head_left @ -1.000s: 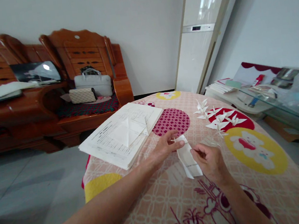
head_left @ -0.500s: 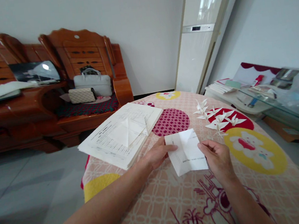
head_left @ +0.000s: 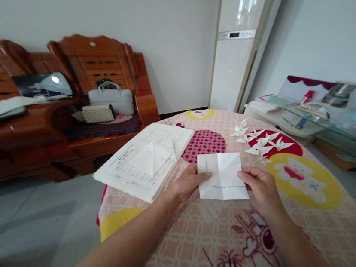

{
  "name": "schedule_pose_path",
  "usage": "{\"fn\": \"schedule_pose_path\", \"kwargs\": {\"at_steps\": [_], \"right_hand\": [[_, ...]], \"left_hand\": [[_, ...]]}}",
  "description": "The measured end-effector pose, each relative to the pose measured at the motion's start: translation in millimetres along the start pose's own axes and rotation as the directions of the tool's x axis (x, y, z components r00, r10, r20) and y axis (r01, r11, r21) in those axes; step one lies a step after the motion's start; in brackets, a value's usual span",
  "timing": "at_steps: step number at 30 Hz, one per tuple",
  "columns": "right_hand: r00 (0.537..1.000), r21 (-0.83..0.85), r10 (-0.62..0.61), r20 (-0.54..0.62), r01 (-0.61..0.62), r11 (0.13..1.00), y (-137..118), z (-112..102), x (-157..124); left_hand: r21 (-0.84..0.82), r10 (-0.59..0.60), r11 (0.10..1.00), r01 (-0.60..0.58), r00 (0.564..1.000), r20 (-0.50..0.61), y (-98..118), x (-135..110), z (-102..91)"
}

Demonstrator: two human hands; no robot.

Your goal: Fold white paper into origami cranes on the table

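A square sheet of white paper [head_left: 221,178] with a crease down its middle and some printed lines is held just over the table. My left hand [head_left: 187,183] pinches its left edge, thumb on top. At the right edge, my right hand [head_left: 259,183] grips the same sheet between thumb and fingers. Beyond my left hand lies a stack of printed papers [head_left: 130,169], with folded paper pieces [head_left: 153,156] on top. Several folded paper cranes [head_left: 263,140] sit together past my right hand.
The round table has a patterned cloth [head_left: 179,246]. At right stands a glass-topped stand [head_left: 332,125] with papers and a plastic bag. Behind are a wooden sofa [head_left: 97,56] with bags on it and a tall white air conditioner [head_left: 231,66].
The paper has been opened out flatter and now looks like an even square, its right side pulled slightly outward. Both hands keep hold of it and have barely moved.
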State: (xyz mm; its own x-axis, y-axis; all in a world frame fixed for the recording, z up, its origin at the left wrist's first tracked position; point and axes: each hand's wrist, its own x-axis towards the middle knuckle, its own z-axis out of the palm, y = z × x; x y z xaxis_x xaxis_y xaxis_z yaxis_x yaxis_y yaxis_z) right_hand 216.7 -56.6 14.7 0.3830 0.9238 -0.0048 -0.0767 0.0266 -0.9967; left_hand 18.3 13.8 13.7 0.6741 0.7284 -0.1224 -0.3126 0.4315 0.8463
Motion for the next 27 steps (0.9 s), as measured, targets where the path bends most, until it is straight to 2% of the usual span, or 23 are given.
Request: {"fn": "schedule_pose_path", "kwargs": {"at_steps": [4,8,11,14,17,20,22,27], "right_hand": [[0.995,-0.132,-0.034,0.096,0.047,0.99,-3.8,-2.5,0.0],[0.992,-0.184,-0.052,0.113,0.073,0.98,-5.8,-3.8,-0.2],[0.995,-0.139,-0.066,0.079,0.076,0.987,-5.6,-3.4,-0.2],[0.989,-0.099,-0.148,-0.01,0.146,0.984,-4.0,-4.1,0.5],[0.967,-0.137,-0.244,-0.067,0.233,0.963,-0.5,-6.4,1.9],[0.932,-0.145,-0.354,-0.071,0.342,0.929,3.1,-7.6,3.3],[0.909,-0.145,-0.414,-0.05,0.403,0.904,4.6,-7.4,4.2],[0.895,-0.136,-0.445,0.036,0.445,0.885,7.0,-6.6,7.2]], "left_hand": [[0.021,0.001,1.0,0.001,0.998,-0.057,-0.2,-1.0,-3.1],[0.058,0.015,0.998,-0.011,0.998,-0.068,0.6,-0.8,-4.6],[0.105,0.059,0.993,-0.051,0.995,-0.077,3.9,0.4,-4.1],[0.197,0.117,0.977,-0.086,0.982,-0.149,7.0,2.7,-4.4],[0.255,0.108,0.966,-0.047,0.968,-0.227,5.9,5.7,-6.2],[0.288,0.084,0.958,-0.008,0.964,-0.253,2.4,8.0,-7.2],[0.262,0.086,0.965,-0.012,0.958,-0.273,1.2,8.7,-6.7],[0.004,0.043,0.999,-0.045,0.934,-0.354,4.9,7.9,-6.0]]}}
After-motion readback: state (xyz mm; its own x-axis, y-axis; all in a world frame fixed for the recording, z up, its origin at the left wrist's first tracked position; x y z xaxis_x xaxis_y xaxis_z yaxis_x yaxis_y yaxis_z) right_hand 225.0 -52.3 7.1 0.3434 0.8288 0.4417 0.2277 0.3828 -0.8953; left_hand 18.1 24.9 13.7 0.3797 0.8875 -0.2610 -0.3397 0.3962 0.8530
